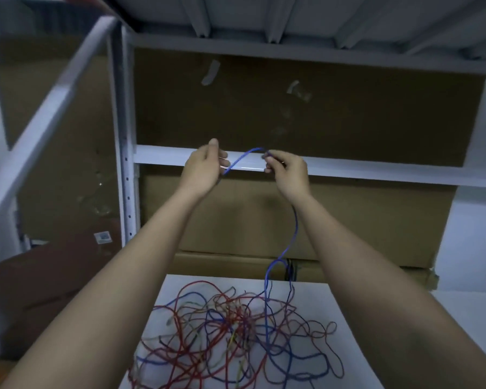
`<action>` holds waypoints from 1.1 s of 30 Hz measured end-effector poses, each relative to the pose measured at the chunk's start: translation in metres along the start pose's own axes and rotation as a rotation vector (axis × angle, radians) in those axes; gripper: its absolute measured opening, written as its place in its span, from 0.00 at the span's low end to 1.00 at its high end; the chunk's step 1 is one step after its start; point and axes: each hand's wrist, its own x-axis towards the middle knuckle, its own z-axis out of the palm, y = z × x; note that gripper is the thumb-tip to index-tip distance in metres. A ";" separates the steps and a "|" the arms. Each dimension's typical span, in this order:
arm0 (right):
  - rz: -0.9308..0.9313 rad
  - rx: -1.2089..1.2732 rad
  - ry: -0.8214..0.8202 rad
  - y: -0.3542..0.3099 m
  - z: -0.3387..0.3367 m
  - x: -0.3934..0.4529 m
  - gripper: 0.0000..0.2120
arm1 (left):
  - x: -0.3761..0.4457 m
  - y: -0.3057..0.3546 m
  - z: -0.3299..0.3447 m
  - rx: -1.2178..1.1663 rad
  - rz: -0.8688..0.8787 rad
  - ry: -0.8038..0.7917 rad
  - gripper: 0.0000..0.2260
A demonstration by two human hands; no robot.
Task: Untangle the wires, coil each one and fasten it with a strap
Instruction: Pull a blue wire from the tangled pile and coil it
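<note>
Both hands are up high, the left hand (pixel 205 167) and right hand (pixel 288 172) each pinching the blue wire (pixel 243 158), which arcs between them (fingertips blurred). It trails under the right wrist to the tangle (pixel 236 335) on the white table (pixel 306 287), cut off below; a shelf edge (pixel 376 171) sits just behind.

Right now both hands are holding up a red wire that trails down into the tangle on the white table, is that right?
Not quite: the wire is blue, not red. The head view shows the left hand and right hand holding up a blue wire that trails down into the tangle on the white table.
</note>
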 end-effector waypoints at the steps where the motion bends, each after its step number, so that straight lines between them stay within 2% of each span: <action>1: -0.063 -0.081 -0.053 -0.006 0.002 0.000 0.08 | -0.003 0.010 -0.006 -0.032 -0.030 -0.061 0.21; 3: -0.194 -0.163 -0.093 -0.019 0.006 -0.001 0.09 | -0.010 0.022 -0.016 -0.044 -0.049 -0.200 0.23; 5: -0.292 -0.165 -0.097 -0.034 0.015 -0.001 0.09 | -0.018 0.028 -0.025 -0.068 -0.008 -0.321 0.20; 8: -0.275 -0.067 -0.095 -0.047 0.031 -0.004 0.10 | -0.030 0.033 -0.032 -0.233 0.025 -0.410 0.18; 13: -0.216 -0.127 -0.170 -0.042 0.049 -0.031 0.12 | -0.042 0.033 -0.039 -0.718 -0.159 -0.425 0.18; 15: -0.204 -0.242 -0.229 -0.028 0.056 -0.044 0.12 | -0.044 0.024 -0.040 -0.772 -0.183 -0.382 0.15; 20: -0.111 -0.477 -0.607 0.004 0.066 -0.099 0.15 | -0.047 -0.001 -0.040 -0.886 -0.224 -0.165 0.13; 22: -0.117 -0.498 -0.641 0.011 0.065 -0.130 0.15 | -0.048 -0.010 -0.042 -0.791 -0.215 -0.107 0.14; 24: -0.153 -0.485 -0.621 0.008 0.062 -0.155 0.15 | -0.053 -0.022 -0.041 -0.649 -0.201 -0.118 0.15; 27: -0.253 -0.534 -0.618 0.003 0.056 -0.176 0.16 | -0.058 -0.047 -0.040 -0.494 -0.181 -0.185 0.18; 33: -0.645 -0.614 -0.505 -0.007 0.047 -0.200 0.16 | -0.083 -0.088 -0.046 -0.198 -0.119 -0.421 0.19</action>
